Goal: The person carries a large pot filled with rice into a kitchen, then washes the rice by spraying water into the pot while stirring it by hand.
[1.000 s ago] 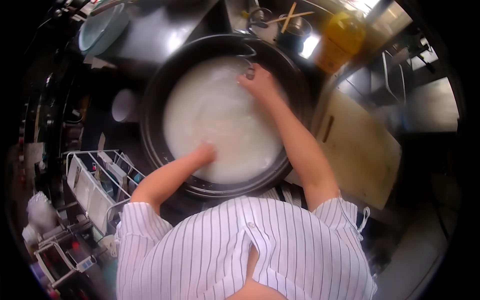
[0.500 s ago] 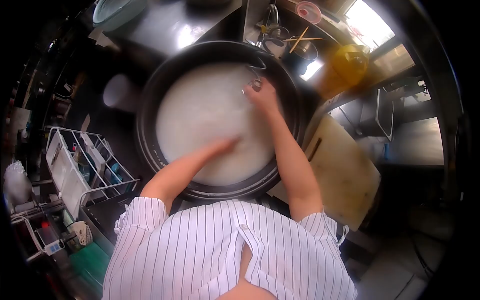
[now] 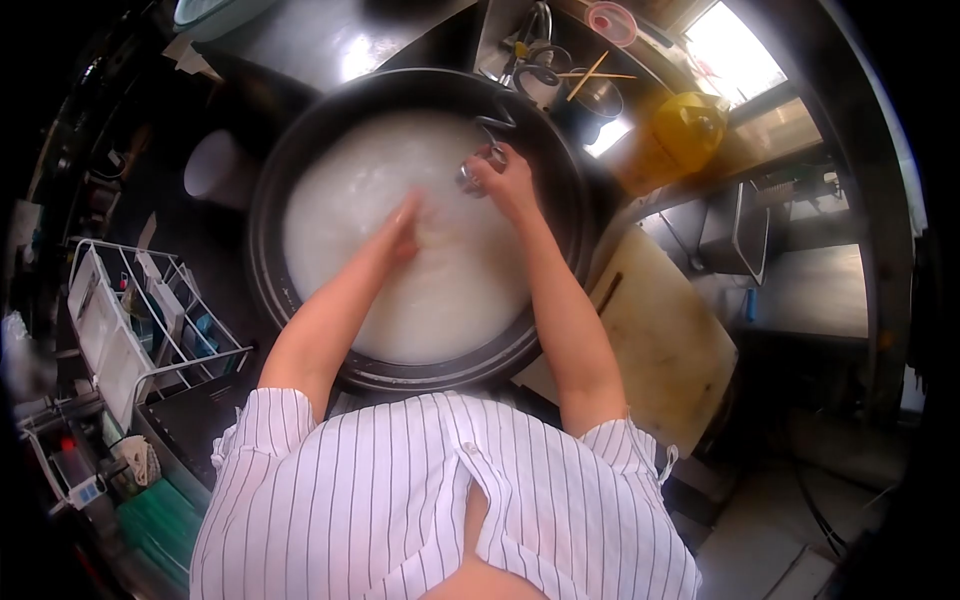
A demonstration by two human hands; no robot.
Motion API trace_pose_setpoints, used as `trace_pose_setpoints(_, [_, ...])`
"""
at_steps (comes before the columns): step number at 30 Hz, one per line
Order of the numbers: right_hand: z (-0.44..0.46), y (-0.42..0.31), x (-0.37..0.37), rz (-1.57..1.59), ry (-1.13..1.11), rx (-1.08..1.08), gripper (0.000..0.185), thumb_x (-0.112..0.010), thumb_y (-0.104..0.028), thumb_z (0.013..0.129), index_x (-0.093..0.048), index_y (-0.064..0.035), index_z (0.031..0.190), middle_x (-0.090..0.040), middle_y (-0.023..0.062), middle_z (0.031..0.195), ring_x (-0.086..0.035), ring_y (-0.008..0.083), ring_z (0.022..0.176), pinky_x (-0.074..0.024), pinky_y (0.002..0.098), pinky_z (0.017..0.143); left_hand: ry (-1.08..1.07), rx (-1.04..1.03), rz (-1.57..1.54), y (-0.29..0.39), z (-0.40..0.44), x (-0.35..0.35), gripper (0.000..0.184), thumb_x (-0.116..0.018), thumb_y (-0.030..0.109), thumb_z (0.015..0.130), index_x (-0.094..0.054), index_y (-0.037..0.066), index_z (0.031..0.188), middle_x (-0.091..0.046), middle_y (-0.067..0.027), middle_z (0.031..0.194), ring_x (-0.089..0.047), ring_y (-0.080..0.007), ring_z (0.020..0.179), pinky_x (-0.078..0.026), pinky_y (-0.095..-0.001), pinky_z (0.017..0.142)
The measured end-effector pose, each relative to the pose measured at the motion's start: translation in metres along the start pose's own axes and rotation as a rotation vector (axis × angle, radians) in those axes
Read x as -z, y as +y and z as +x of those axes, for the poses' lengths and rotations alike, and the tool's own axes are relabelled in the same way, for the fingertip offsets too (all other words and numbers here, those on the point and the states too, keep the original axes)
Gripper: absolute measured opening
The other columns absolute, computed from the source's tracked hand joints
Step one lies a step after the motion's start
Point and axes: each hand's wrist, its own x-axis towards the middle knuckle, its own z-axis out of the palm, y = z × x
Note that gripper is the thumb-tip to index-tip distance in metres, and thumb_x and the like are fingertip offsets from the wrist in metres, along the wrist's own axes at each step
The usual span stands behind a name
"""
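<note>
A large dark pot (image 3: 268, 225) is filled with cloudy white liquid (image 3: 440, 320). My right hand (image 3: 505, 182) is closed around a metal spray nozzle (image 3: 467, 180) over the right part of the pot. From the nozzle a curled hose (image 3: 500, 124) runs up toward the pot's far rim. My left hand (image 3: 402, 228) is at the liquid's surface near the middle, fingers stretched out and thumb apart, slightly blurred. It holds nothing that I can see. Whatever lies under the liquid is hidden.
Right of the pot lies a worn cutting board (image 3: 665, 335). A yellow container (image 3: 690, 130) and a small pot (image 3: 600, 100) with chopsticks stand beyond it. On the left are a white wire rack (image 3: 165, 370) and a white container (image 3: 212, 168).
My left hand has risen from the liquid and moved away from me, its fingers now showing. My right hand with the spray nozzle has shifted slightly left, turning the nozzle. The whole view shifted slightly.
</note>
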Motion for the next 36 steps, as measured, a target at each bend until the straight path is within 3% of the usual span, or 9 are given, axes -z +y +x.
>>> trace_pose_setpoints(5, [0.005,0.012,-0.001,-0.089,0.048,0.043,0.040,-0.067,-0.029,0.065,-0.057,0.0015,0.090,-0.063,0.0152,0.079,-0.062,0.0222,0.072,-0.0481,0.0310,0.067,-0.010,-0.047,0.773,0.026,-0.006,-0.016,0.033,-0.055,0.039,0.081,-0.057,0.008,0.092,-0.057,-0.0078,0.090,-0.056,-0.0225,0.092,-0.047,-0.0378,0.070])
trace_pose_setpoints(7, [0.007,0.014,-0.002,-0.116,0.067,0.044,0.042,-0.067,-0.030,0.065,-0.057,0.0013,0.090,-0.063,0.0150,0.079,-0.062,0.0232,0.073,-0.0477,0.0318,0.068,0.127,-0.512,1.303,0.031,-0.008,-0.015,0.035,-0.059,0.033,0.074,-0.058,0.009,0.099,-0.055,-0.0114,0.111,-0.048,-0.0272,0.105,-0.041,-0.0415,0.080])
trace_pose_setpoints(10, [0.009,0.017,-0.002,-0.143,0.084,0.029,0.044,-0.067,-0.032,0.063,-0.057,0.0010,0.091,-0.063,0.0145,0.079,-0.062,0.0244,0.075,-0.0473,0.0328,0.070,0.391,-0.896,1.562,0.039,-0.020,0.004,0.038,-0.063,0.027,0.070,-0.057,0.011,0.105,-0.053,-0.0139,0.114,-0.045,-0.0307,0.110,-0.037,-0.0448,0.088])
trace_pose_setpoints(13, [0.010,0.018,-0.003,-0.154,0.089,0.021,0.046,-0.068,-0.034,0.063,-0.057,0.0010,0.091,-0.063,0.0144,0.080,-0.062,0.0248,0.075,-0.0472,0.0331,0.070,0.655,-0.791,1.712,0.044,-0.035,0.024,0.049,-0.062,0.022,0.070,-0.051,0.012,0.117,-0.045,-0.0147,0.125,-0.037,-0.0317,0.119,-0.034,-0.0461,0.094])
trace_pose_setpoints(17, [0.007,0.013,-0.004,-0.160,0.086,0.018,0.046,-0.068,-0.034,0.063,-0.057,0.0009,0.090,-0.063,0.0150,0.080,-0.062,0.0258,0.076,-0.0472,0.0332,0.071,0.612,-0.505,1.967,0.031,-0.012,0.065,0.054,-0.051,0.017,0.079,-0.034,0.010,0.130,-0.025,-0.0157,0.139,-0.026,-0.0302,0.128,-0.025,-0.0450,0.102])
trace_pose_setpoints(21, [0.008,0.015,-0.005,-0.153,0.085,0.003,0.046,-0.067,-0.034,0.063,-0.057,0.0013,0.090,-0.063,0.0151,0.079,-0.062,0.0261,0.076,-0.0471,0.0333,0.071,0.680,-0.596,1.854,0.006,0.038,0.093,0.049,-0.042,0.018,0.084,-0.033,0.007,0.130,-0.027,-0.0149,0.138,-0.028,-0.0280,0.126,-0.025,-0.0430,0.103])
trace_pose_setpoints(25, [0.007,0.015,-0.005,-0.162,0.090,0.015,0.044,-0.067,-0.033,0.063,-0.057,0.0021,0.087,-0.063,0.0157,0.079,-0.062,0.0266,0.075,-0.0470,0.0337,0.071,0.222,-0.806,1.788,-0.019,0.032,0.057,0.045,-0.042,0.017,0.084,-0.036,0.007,0.127,-0.031,-0.0148,0.132,-0.031,-0.0271,0.122,-0.027,-0.0416,0.101])
trace_pose_setpoints(29, [0.005,0.011,-0.005,-0.179,0.104,0.017,0.043,-0.067,-0.033,0.063,-0.057,0.0021,0.085,-0.062,0.0168,0.077,-0.061,0.0279,0.074,-0.0469,0.0344,0.070,-0.259,-0.744,1.891,-0.038,0.009,0.024,0.042,-0.042,0.017,0.084,-0.039,0.007,0.124,-0.035,-0.0147,0.127,-0.035,-0.0262,0.117,-0.029,-0.0402,0.099])
trace_pose_setpoints(36, [0.005,0.008,-0.005,-0.266,0.120,0.051,0.041,-0.067,-0.033,0.063,-0.057,0.0012,0.084,-0.062,0.0179,0.077,-0.061,0.0295,0.074,-0.0467,0.0357,0.069,-0.628,-0.806,1.929,-0.068,-0.023,-0.015,0.037,-0.042,0.016,0.084,-0.044,0.006,0.119,-0.043,-0.0144,0.118,-0.041,-0.0246,0.110,-0.032,-0.0378,0.096])
